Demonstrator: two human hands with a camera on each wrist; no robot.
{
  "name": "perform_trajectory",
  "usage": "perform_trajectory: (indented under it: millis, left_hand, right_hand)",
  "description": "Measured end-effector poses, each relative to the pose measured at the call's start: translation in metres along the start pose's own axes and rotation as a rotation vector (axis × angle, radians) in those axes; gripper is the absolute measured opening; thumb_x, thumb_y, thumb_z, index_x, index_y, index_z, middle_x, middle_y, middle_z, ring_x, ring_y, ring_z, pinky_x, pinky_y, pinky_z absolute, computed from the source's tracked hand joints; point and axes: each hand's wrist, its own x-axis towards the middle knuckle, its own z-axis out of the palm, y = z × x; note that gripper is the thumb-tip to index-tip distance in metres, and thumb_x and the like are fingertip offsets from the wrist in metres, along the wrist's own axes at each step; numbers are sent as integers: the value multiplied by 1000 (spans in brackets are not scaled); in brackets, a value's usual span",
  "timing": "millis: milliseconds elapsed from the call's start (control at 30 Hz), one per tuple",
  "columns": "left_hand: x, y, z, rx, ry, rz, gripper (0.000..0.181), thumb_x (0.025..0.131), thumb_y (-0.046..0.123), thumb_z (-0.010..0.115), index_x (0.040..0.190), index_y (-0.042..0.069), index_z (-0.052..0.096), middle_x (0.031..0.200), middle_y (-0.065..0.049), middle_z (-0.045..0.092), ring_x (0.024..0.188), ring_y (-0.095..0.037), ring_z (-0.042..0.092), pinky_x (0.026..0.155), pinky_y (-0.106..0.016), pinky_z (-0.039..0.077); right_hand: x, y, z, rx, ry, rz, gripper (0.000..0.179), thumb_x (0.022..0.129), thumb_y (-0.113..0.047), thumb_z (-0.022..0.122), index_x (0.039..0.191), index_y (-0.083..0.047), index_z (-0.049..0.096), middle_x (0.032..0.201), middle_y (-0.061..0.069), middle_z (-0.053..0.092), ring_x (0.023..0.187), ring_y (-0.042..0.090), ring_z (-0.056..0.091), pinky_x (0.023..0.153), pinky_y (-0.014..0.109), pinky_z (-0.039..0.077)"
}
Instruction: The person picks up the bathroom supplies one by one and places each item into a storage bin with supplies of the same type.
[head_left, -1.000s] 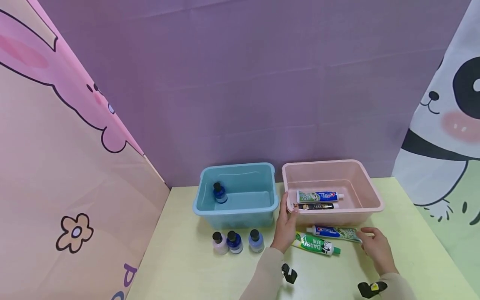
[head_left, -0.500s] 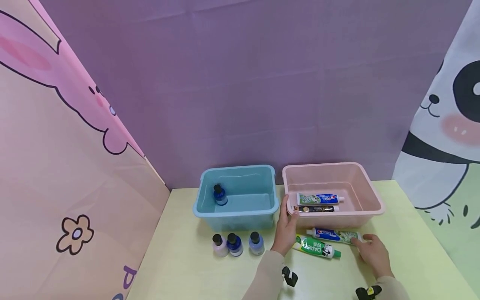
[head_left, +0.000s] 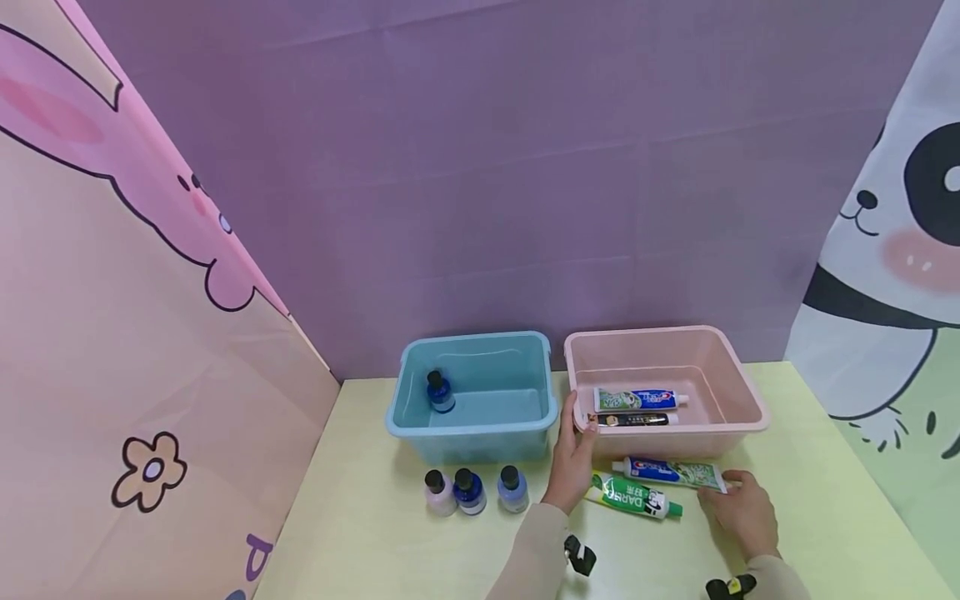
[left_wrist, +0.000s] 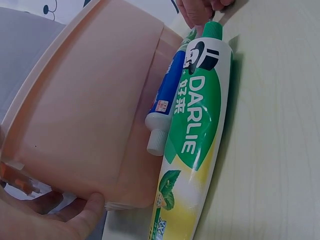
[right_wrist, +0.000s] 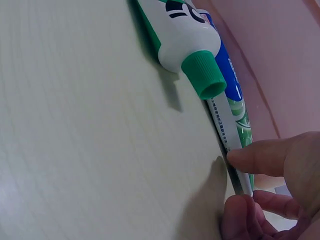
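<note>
My left hand (head_left: 567, 468) grips the front left corner of the pink bin (head_left: 675, 442), its thumb against the wall in the left wrist view. Inside the bin lie a blue-and-green toothpaste tube (head_left: 637, 400) and a black tube (head_left: 633, 419). In front of the bin, a second blue-and-green toothpaste tube (head_left: 671, 472) lies on the table. My right hand (head_left: 744, 510) pinches its flat end; the right wrist view shows the thumb (right_wrist: 250, 157) on the near side and a finger behind. Just nearer lies a green-and-yellow Darlie toothpaste tube (head_left: 628, 493), partly behind my left hand.
A blue bin (head_left: 472, 446) stands left of the pink one, with a dark blue bottle (head_left: 440, 392) in it. Before it stand a pale pink bottle (head_left: 440, 492), a dark blue bottle (head_left: 469, 490) and a lilac bottle (head_left: 513, 489). A purple cloth (head_left: 480, 183) hangs behind.
My right hand has shifted slightly left and nearer at the flat end of the blue-and-green tube, which stays on the table. My left hand keeps its place on the bin.
</note>
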Motion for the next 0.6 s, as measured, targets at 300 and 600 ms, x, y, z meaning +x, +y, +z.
perform_trajectory:
  millis: [300, 600]
  left_hand:
    - [0, -1, 0, 0, 3, 11, 54, 107, 53, 42, 152, 65, 15, 172, 10, 17, 159, -30, 19, 122, -69, 20]
    - [0, -1, 0, 8, 3, 4, 54, 107, 55, 41, 153, 64, 15, 172, 10, 17, 159, -30, 19, 121, -70, 20]
  right_hand:
    - [0, -6, -1, -170, -84, -109, 72, 89, -19, 65, 151, 4, 35, 110, 46, 44, 90, 47, 59, 75, 60, 54]
    - [1, -4, 0, -180, -75, -159, 66, 93, -27, 69, 146, 2, 44, 109, 42, 45, 89, 44, 59, 69, 53, 53]
